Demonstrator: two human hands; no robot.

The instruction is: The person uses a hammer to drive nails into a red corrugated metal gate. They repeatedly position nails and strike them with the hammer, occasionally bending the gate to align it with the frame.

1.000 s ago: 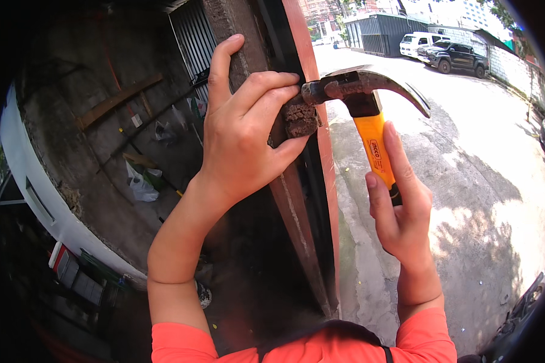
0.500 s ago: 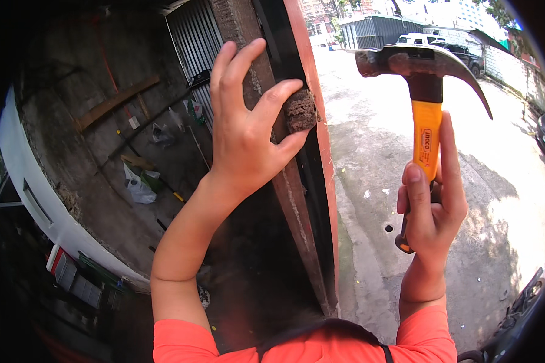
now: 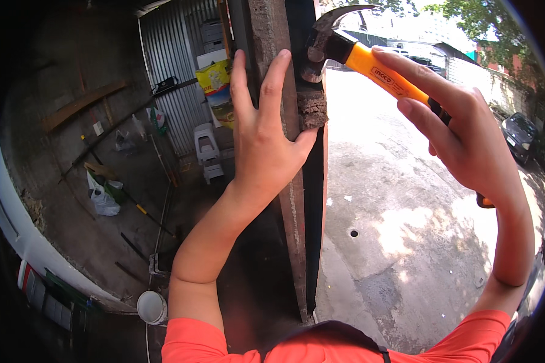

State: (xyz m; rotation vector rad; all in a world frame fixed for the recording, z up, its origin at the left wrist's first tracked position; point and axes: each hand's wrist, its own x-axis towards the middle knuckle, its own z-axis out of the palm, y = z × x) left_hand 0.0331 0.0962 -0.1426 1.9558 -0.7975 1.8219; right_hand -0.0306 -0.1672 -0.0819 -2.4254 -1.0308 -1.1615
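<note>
My right hand grips a claw hammer with a yellow and black handle. Its thumb and index finger stretch along the handle. The hammer's striking face points down, just above a rough, dark brown block on the side of an upright brown post. Whether face and block touch, I cannot tell. My left hand lies against the post with fingers spread, its thumb tip by the block's lower edge. The block's material is unclear.
Left of the post, a dim space holds a corrugated metal sheet, white stools, a yellow bag, plastic bags and a white bucket. Sunlit concrete lies to the right, with a parked car.
The hammer has swung left and down from upright, bringing its head over the block. My left index finger has left the block. The view has shifted.
</note>
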